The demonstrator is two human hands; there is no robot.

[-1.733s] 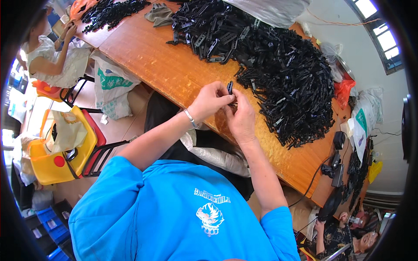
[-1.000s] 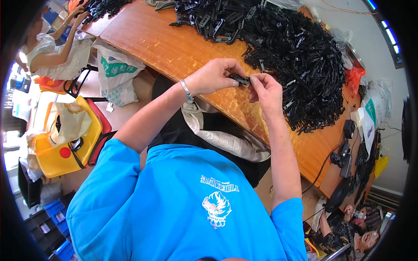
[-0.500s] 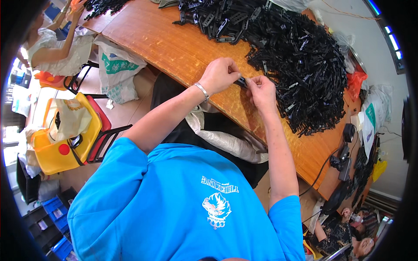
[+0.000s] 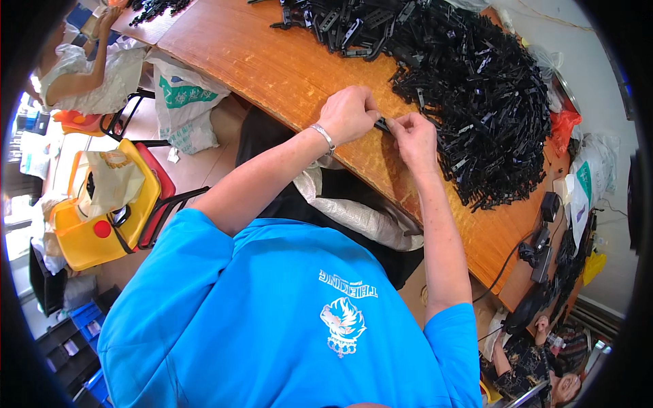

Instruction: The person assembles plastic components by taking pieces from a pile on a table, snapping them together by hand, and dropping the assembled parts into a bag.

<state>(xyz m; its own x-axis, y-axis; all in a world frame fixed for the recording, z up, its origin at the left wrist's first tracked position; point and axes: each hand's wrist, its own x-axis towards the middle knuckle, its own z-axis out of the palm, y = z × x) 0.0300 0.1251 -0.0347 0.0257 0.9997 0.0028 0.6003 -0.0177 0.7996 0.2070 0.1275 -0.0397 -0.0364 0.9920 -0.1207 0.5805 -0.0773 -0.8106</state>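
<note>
Fingers (image 4: 373,117) pinching black clip (image 4: 382,124), table edge (image 4: 381,178) below

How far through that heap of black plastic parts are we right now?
Done: no finished batch can be told apart; a smaller cluster of black parts lies further up the wooden table, but whether it is worked is unclear. In hand: the left hand and right hand together pinch one small black part over the table edge. Left: the big heap of black parts beside the hands looks large, so most seems to remain.
</note>
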